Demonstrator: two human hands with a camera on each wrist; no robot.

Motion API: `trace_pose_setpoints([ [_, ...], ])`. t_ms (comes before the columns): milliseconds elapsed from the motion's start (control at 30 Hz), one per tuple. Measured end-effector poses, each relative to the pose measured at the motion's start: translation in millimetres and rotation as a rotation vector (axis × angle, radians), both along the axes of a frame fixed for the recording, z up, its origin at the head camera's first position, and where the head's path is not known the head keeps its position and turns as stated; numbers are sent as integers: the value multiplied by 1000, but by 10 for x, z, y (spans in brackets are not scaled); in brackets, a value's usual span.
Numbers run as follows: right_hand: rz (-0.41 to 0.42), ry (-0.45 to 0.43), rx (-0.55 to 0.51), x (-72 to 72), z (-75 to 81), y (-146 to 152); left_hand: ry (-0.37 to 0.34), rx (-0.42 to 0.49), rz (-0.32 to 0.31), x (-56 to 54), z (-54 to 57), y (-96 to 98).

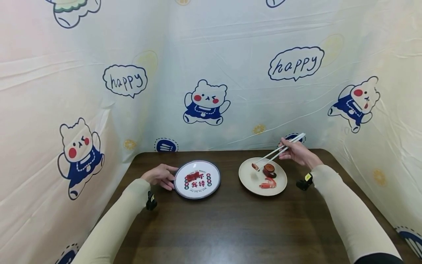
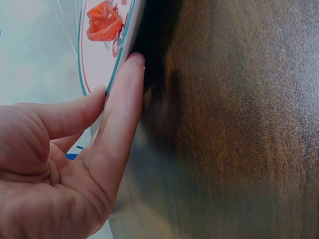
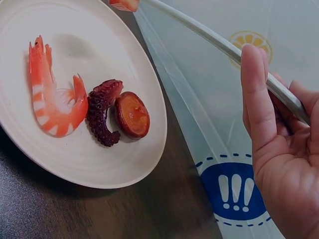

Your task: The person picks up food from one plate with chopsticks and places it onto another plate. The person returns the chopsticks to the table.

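My left hand (image 1: 160, 176) pinches the near-left rim of a white plate (image 1: 214, 176) with printed red characters, thumb above and fingers beneath. A crumpled red food piece (image 2: 104, 22) lies on that plate. Over at the right, my right hand (image 1: 296, 152) holds white chopsticks (image 1: 270, 154). At their tips is a small reddish-and-white food piece (image 3: 124, 5), just above a cream plate (image 1: 247, 179); its kind is unclear. On the cream plate lie a shrimp (image 3: 60, 117), a dark octopus tentacle (image 3: 99, 112) and a brown mushroom-like cap (image 3: 132, 114).
Both plates are on a dark wooden table (image 1: 204, 227), with a gap between them. A pale cloth printed with bears (image 1: 206, 102) and speech bubbles hangs along the table's back and sides.
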State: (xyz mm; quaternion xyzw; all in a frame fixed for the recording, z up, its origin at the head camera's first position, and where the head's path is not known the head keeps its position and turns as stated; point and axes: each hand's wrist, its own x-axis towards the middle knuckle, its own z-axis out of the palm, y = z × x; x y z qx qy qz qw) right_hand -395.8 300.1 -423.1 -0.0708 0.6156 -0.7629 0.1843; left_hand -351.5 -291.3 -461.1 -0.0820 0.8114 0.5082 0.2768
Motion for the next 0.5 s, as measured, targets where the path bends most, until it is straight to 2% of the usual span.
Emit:
trace_pose_setpoints([
  [267, 1, -9, -1, -26, -23, 29, -4, -3, 1, -11, -1, -5],
  [500, -15, -18, 4, -23, 19, 21, -2, -1, 0, -22, 11, -11],
])
